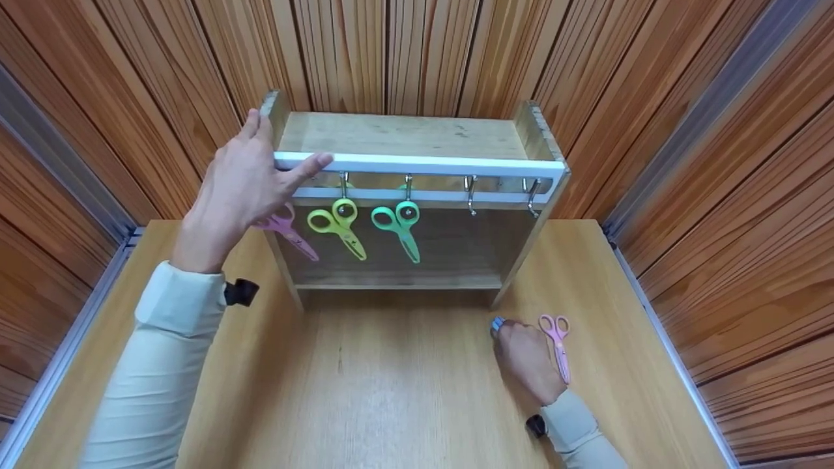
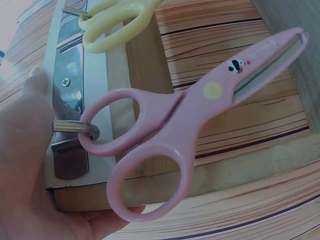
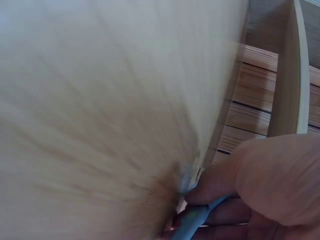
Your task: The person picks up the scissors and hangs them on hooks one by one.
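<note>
My left hand (image 1: 238, 176) grips the upper left corner of a wooden shelf (image 1: 397, 133), its thumb across the white hook rail (image 1: 443, 165). In the left wrist view, fingers (image 2: 112, 222) show behind the shelf's edge. Pink scissors (image 2: 200, 110) hang by one finger loop from the hook beside this hand. Yellow scissors (image 1: 339, 225) and green scissors (image 1: 401, 225) hang on the hooks to the right. Low at the front right, my right hand (image 1: 528, 355) holds blue scissors (image 3: 192, 220), mostly hidden by the fingers, close over the table.
Another pair of pink scissors (image 1: 557, 342) lies on the wooden table (image 1: 378, 404), just right of the right hand. Two hooks (image 1: 471, 195) at the rail's right end hold nothing. Wood-patterned walls (image 1: 423, 52) stand behind and on both sides.
</note>
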Tool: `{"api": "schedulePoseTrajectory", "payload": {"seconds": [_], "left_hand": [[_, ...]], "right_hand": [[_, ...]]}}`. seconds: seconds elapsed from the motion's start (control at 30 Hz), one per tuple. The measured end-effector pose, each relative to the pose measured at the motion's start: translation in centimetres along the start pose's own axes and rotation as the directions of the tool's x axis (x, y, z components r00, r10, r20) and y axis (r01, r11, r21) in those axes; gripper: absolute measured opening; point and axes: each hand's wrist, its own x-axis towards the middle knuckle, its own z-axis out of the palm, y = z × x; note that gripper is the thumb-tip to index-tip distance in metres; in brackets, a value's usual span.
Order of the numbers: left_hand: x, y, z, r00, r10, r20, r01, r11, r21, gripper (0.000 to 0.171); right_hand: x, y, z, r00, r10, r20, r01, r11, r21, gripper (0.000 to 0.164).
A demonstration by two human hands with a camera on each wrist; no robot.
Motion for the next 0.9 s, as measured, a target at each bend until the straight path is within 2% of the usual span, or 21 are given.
{"api": "schedulePoseTrajectory", "payload": {"seconds": [0.1, 0.17, 0.27, 0.33, 0.4, 0.47, 0.67, 0.77, 0.9], "left_hand": [[0.0, 0.0, 0.0, 1.000, -0.006, 0.004, 0.006, 1.000, -0.004, 0.124], [0.0, -0.1, 0.0, 1.000, -0.007, 0.004, 0.007, 1.000, -0.004, 0.124], [0.0, 0.0, 0.0, 1.000, -0.009, 0.002, 0.009, 1.000, -0.003, 0.123], [-0.1, 0.0, 0.0, 1.000, -0.010, 0.001, 0.010, 1.000, -0.006, 0.123], [-0.1, 0.0, 0.0, 1.000, -0.010, 0.000, 0.010, 1.000, -0.009, 0.122], [-0.1, 0.0, 0.1, 1.000, -0.012, 0.001, 0.012, 1.000, -0.009, 0.122], [0.0, 0.1, 0.2, 1.000, -0.011, 0.001, 0.011, 1.000, -0.002, 0.123], [0.0, 0.0, 0.1, 1.000, -0.008, -0.005, 0.008, 1.000, -0.004, 0.123], [0.0, 0.0, 0.1, 1.000, -0.012, -0.005, 0.012, 1.000, -0.010, 0.123]], "right_hand": [[0.3, 0.2, -0.3, 0.999, 0.032, 0.003, -0.032, 0.999, 0.044, 0.021], [0.4, 0.3, -0.7, 0.997, 0.059, 0.040, -0.063, 0.993, 0.104, 0.019], [0.6, 0.3, -1.8, 0.985, 0.100, 0.139, -0.128, 0.969, 0.210, 0.010], [0.7, 0.2, -2.5, 0.964, 0.133, 0.230, -0.199, 0.936, 0.291, 0.003], [1.0, 0.2, -3.1, 0.945, 0.148, 0.292, -0.250, 0.900, 0.356, 0.008], [1.3, 0.1, -3.7, 0.937, 0.135, 0.323, -0.271, 0.862, 0.428, 0.013], [2.2, -0.1, -5.3, 0.943, 0.018, 0.332, -0.228, 0.763, 0.605, 0.010], [2.7, -0.3, -5.9, 0.944, -0.032, 0.327, -0.202, 0.728, 0.656, 0.010], [3.2, -0.6, -6.7, 0.931, -0.066, 0.358, -0.233, 0.647, 0.726, 0.011]]}}
